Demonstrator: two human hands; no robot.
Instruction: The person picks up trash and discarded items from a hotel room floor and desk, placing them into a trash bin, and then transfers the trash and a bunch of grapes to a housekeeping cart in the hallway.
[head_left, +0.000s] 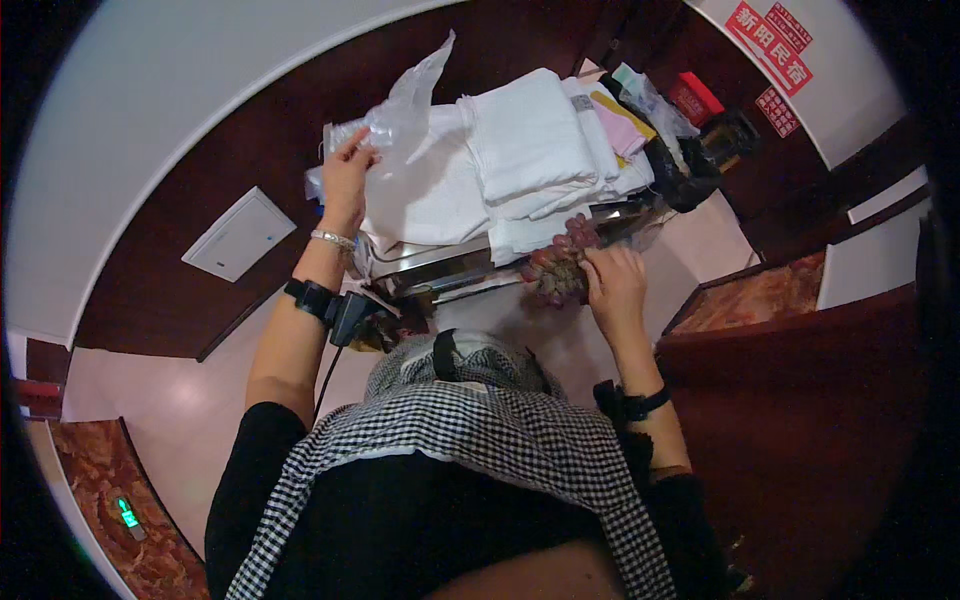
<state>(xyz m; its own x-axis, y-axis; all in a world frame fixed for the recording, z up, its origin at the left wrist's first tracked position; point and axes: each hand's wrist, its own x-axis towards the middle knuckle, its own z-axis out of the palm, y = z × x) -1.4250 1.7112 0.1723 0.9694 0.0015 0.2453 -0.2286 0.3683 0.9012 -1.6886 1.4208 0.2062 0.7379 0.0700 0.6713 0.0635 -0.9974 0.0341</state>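
Observation:
My right hand grips a bunch of reddish grapes, held in front of the near edge of a cart. My left hand has a thin translucent plastic bag at its fingers, over the left part of the cart; the bag's tip stands up. Under the bag lies flat white cloth. To its right sits a stack of folded white linens, just beyond the grapes.
At the cart's right end are pink and yellow cloths, a red box and a black plastic bag. A white panel is on the dark wall to the left. Dark reddish-brown wood stands close on my right.

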